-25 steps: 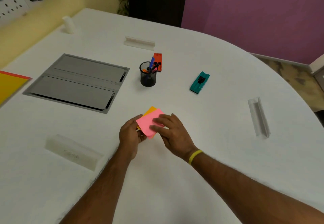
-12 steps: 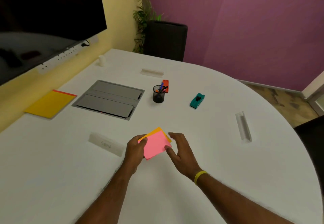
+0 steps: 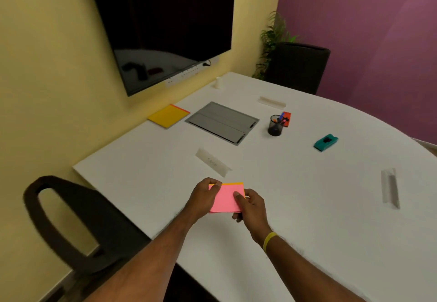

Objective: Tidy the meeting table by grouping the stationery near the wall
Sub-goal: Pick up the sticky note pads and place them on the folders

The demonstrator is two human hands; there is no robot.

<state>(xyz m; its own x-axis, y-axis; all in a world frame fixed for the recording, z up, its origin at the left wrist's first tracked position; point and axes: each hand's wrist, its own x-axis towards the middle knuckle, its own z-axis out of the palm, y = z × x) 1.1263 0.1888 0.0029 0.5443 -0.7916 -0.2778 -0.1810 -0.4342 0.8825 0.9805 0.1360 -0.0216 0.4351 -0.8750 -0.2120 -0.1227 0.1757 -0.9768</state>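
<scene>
A pink sticky-note pad (image 3: 224, 198) lies on top of an orange pad whose edge shows at its far side, both lifted just above the white table (image 3: 319, 207). My left hand (image 3: 204, 196) grips the pads' left edge and my right hand (image 3: 251, 206) grips the right edge, thumb on top. Farther off stand a black pen cup (image 3: 275, 126) with pens, an orange-red item (image 3: 287, 119) behind it, and a teal eraser (image 3: 325, 142). A yellow notepad (image 3: 168, 115) lies by the yellow wall.
A grey cable hatch (image 3: 222, 122) is set into the table. Clear name-plate holders sit at the middle (image 3: 212, 161), right (image 3: 390, 188) and far side (image 3: 271, 102). A dark chair (image 3: 71, 226) stands at the left; a screen (image 3: 163, 25) hangs on the wall; a small white bottle (image 3: 218, 82) stands near it.
My head has turned left and up, bringing the wall, screen and chair into view. The pads have squared up between both hands, and my right hand now grips them.
</scene>
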